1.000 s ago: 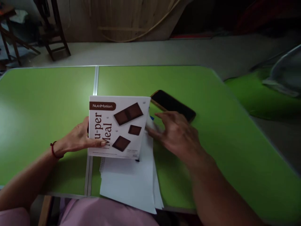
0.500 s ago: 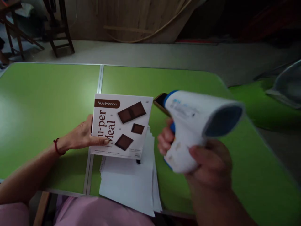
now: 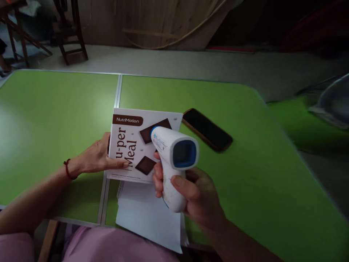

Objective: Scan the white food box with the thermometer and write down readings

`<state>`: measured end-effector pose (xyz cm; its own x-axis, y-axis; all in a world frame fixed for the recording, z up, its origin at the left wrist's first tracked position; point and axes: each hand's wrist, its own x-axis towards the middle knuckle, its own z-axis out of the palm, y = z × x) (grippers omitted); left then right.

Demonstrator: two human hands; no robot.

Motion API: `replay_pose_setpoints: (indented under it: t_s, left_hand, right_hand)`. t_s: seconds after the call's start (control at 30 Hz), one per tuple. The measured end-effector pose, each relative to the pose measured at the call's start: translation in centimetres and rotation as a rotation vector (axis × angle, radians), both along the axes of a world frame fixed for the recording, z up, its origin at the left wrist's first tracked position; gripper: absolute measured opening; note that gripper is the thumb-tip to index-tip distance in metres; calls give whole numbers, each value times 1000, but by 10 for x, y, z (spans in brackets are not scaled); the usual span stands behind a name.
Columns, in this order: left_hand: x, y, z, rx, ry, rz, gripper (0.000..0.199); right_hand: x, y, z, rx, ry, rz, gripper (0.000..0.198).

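My left hand (image 3: 102, 156) grips the left side of a white box (image 3: 131, 171) with a "NutriMotion" label and pictures of dark squares, its thumb lying over the front. In my right hand (image 3: 191, 193) is a white and blue infrared thermometer (image 3: 171, 156), held by the handle with the fingers wrapped round it. Its nose points at the box front and covers part of the printed squares; whether the two touch I cannot tell. The small screen faces me and looks dark. Below the box, white paper sheets (image 3: 148, 211) lie on the table.
A dark phone (image 3: 208, 129) in a brownish case lies right of the box on the green table (image 3: 261, 174). A metal seam (image 3: 117, 91) crosses the tabletop. Behind stand a wooden chair (image 3: 69, 34) and a wooden panel (image 3: 160, 22). Something green (image 3: 294, 120) is at the right.
My right hand has swung the thermometer left and turned it, so its nose now faces the box and its screen faces me. The phone has come into full view. My left hand stays on the box.
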<state>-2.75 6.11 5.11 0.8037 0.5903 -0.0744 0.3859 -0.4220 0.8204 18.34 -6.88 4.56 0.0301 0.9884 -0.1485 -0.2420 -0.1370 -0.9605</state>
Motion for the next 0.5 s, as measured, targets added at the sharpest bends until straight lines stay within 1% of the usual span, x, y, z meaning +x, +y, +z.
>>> replay_pose_setpoints:
  t_s: [0.07, 0.3, 0.4, 0.5]
  left_hand:
    - [0, -1, 2, -42, -6, 20, 49]
    - [1, -1, 3, -39, 23, 60, 52]
    - [0, 0, 2, -28, 21, 57, 52]
    - [0, 0, 1, -62, 39, 68, 55]
  right_hand:
    - [0, 0, -1, -1, -4, 10, 26]
    - [-1, 0, -2, -10, 14, -27, 26]
    - [-2, -1, -5, 16, 51, -28, 27]
    - [-2, -2, -10, 41, 81, -22, 26]
